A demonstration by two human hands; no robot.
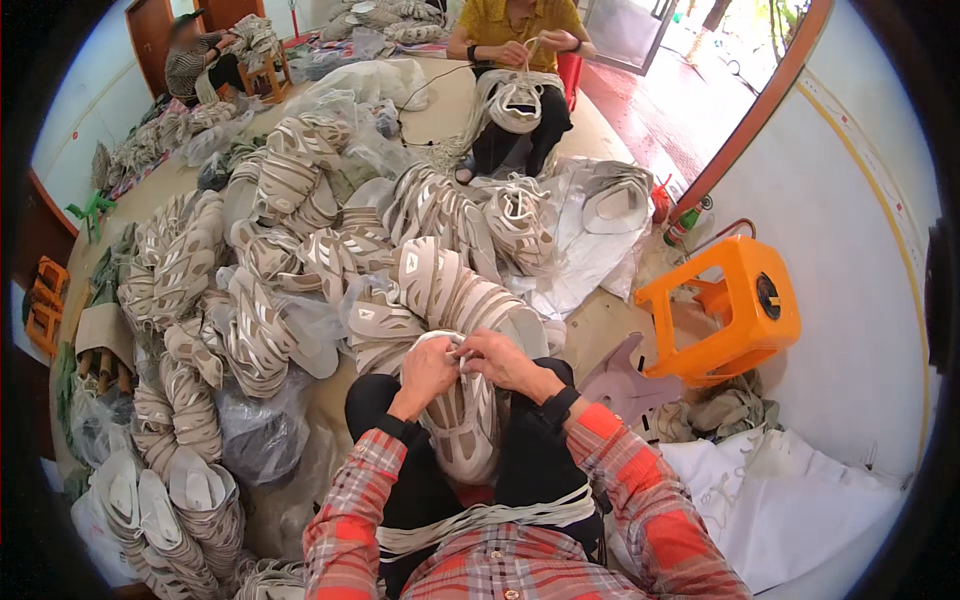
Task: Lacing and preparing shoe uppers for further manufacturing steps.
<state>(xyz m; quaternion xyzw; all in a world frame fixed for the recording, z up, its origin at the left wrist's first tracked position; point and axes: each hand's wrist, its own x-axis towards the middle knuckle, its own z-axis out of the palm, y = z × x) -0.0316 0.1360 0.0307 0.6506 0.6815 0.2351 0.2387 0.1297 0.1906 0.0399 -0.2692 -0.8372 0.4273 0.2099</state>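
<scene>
A beige and white shoe upper (466, 445) rests between my knees, its toe toward me. My left hand (428, 376) is closed on the upper's left side near the opening. Beside it, my right hand (496, 360) pinches at the same opening, its fingertips almost meeting those of the left. Whatever lies between the right fingertips is too small to make out. A bundle of pale shoelaces (490, 520) lies across my lap. Just past my hands sits a nested stack of similar uppers (455, 285).
Piles of shoe uppers (265, 335) cover the floor ahead and left, among plastic bags (262, 425). At right are an orange stool (735, 315), a green bottle (684, 222) and white sacks (780, 500). A co-worker in yellow (520, 60) handles an upper opposite; another person sits far left.
</scene>
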